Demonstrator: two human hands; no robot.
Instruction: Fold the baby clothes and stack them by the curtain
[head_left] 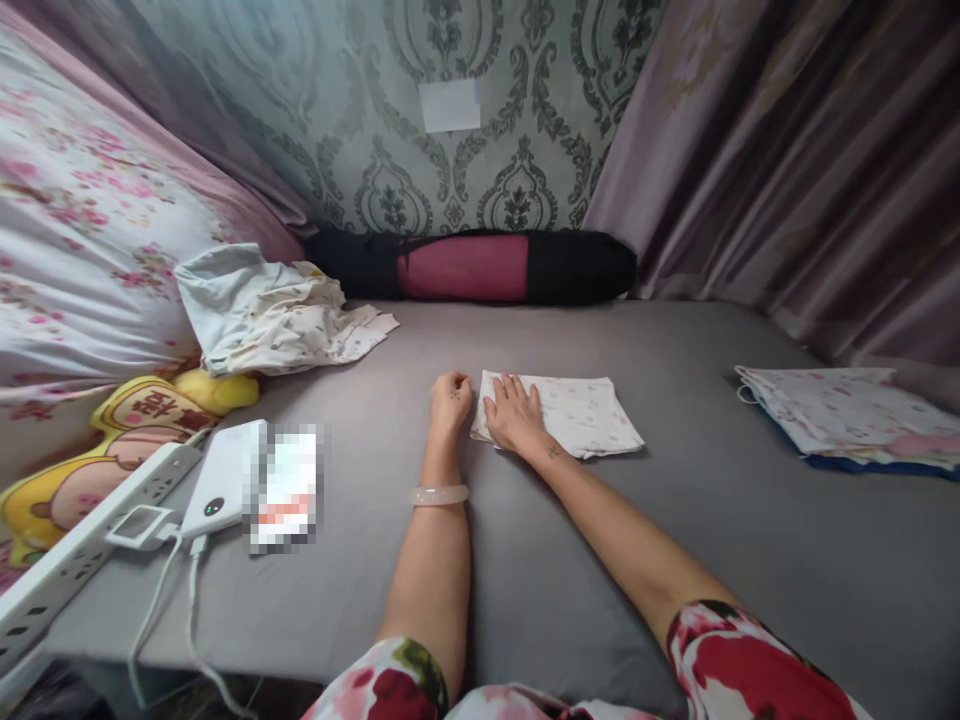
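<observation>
A small folded white cloth with a fine print [577, 412] lies on the grey bed sheet [570, 560] in front of me. My right hand [514, 412] rests flat on the cloth's left part, fingers stretched out. My left hand [450, 398] sits just left of the cloth's edge with its fingers curled under, and I cannot make out anything in them. A pale bangle [439, 494] circles my left wrist.
A crumpled pale garment [270, 315] lies at the back left. A stack of folded cloths [855, 412] sits at the right. A black and red bolster [472, 266] lines the wall. A power bank [223, 480], a power strip [82, 545] and a yellow plush toy [127, 420] are at the left.
</observation>
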